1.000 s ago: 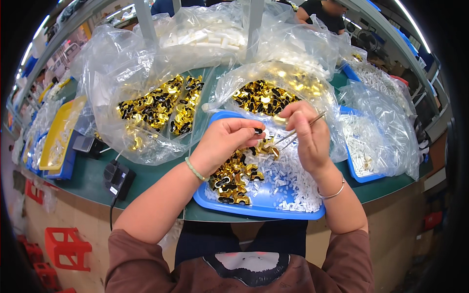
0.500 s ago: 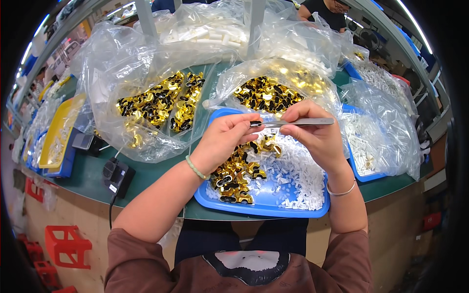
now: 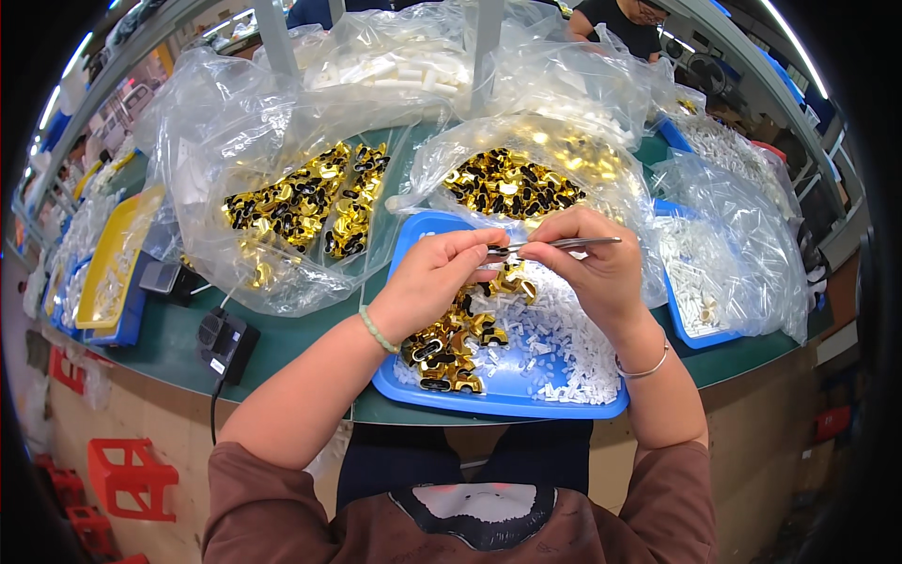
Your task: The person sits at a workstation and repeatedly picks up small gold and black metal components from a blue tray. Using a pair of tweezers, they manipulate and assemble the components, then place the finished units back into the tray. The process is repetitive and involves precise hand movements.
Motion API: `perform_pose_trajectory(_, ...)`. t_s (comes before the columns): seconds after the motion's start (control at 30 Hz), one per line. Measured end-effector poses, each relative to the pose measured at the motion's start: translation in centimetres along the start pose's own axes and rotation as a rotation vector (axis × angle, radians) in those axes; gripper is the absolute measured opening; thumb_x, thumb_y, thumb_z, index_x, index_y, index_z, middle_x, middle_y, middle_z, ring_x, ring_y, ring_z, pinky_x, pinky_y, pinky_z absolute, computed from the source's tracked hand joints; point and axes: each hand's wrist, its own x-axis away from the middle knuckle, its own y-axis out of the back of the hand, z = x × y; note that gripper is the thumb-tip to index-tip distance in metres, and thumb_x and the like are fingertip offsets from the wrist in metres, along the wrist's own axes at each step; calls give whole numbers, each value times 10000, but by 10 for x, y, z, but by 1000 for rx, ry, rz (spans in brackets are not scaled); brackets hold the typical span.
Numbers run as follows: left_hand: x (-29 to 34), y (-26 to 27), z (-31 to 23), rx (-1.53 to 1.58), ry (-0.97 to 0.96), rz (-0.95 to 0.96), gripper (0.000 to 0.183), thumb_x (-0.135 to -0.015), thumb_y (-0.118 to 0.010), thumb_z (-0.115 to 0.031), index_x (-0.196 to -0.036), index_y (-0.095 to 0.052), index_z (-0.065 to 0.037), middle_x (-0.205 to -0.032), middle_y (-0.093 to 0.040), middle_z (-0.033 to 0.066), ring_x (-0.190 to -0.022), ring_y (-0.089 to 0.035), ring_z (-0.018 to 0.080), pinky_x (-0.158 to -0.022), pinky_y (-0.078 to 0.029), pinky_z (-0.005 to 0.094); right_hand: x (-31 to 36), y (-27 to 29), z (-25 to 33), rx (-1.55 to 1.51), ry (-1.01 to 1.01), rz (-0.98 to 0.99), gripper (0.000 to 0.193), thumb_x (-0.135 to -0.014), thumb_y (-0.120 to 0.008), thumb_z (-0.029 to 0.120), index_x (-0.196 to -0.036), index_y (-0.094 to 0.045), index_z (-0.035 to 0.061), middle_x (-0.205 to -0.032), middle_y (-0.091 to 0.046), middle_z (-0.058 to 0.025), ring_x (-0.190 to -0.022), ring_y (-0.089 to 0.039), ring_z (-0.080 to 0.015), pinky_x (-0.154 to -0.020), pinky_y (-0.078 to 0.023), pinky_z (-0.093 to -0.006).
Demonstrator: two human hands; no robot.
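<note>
Left hand point(image 3: 427, 282): 1. Right hand point(image 3: 598, 273): 1. Black piece point(image 3: 494, 250), held: 1. Tweezers point(image 3: 590, 242): 1 pair. Blue trays point(image 3: 498, 407): at least 2. Gold pieces point(image 3: 458, 338), white pieces point(image 3: 590, 378): heaped, uncountable. Gold-piece bags point(image 3: 202, 155): at least 2. Adapter point(image 3: 228, 344): 1. Bracelets point(image 3: 378, 331): 2.

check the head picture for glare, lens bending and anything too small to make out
Head view: fisheye bending bows the green table, and the corners fall to black; head view: glare shines off the clear plastic bag, and the ceiling light burns out to white; head view: the small dark part in the left hand is too tiny for detail.
</note>
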Motion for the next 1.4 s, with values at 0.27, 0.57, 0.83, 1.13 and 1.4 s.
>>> perform_pose_trajectory(0.27, 2, -1, -3, 5, -5, 19, 386, -1023, -424, -163, -1348, -476, 39, -1324, -541, 110, -1147, -576, 159, -980, -485, 268, 0, -1, 1, 35, 48, 3, 158, -742, -789, 62, -793, -648, 13, -749, -668, -84, -657, -661, -165, -585, -532, -259)
perform_pose_trajectory(0.57, 1, -2, -5, 19, 8, 0, 367, -1021, -433, -165, -1324, -504, 29, -1290, -567, 107, -1168, -579, 181, -967, -490, 265, 3, 1, 2, -194, -171, -87, 104, -813, -738, 50, -830, -663, -19, -781, -682, -70, -711, -668, -127, -632, -551, -244)
perform_pose_trajectory(0.83, 2, -5, -9, -22, -6, -88, 302, -967, -562, -141, -1224, -588, 16, -1165, -633, 80, -1061, -632, 159, -883, -515, 256, -3, 6, 6, -289, -412, -148, 95, -858, -690, 53, -842, -657, -35, -782, -684, -66, -722, -673, -127, -638, -535, -224)
perform_pose_trajectory(1.13, 0, -3, -9, 33, 3, -124, 224, -946, -602, -130, -1114, -651, 9, -1066, -674, 71, -996, -658, 153, -849, -531, 240, -3, 0, -3, -381, -248, -300, 106, -939, -581, 77, -903, -646, 1, -867, -690, -75, -802, -637, -99, -680, -497, -237)
perform_pose_trajectory(1.4, 1, -2, -12, 138, 38, -149, 252, -939, -613, -139, -1149, -654, -5, -1117, -674, 87, -1006, -642, 134, -872, -524, 233, -1, -11, 8, 40, -322, 113, 138, -788, -751, 112, -860, -704, 4, -741, -650, -32, -515, -470, -65, -482, -379, -235)
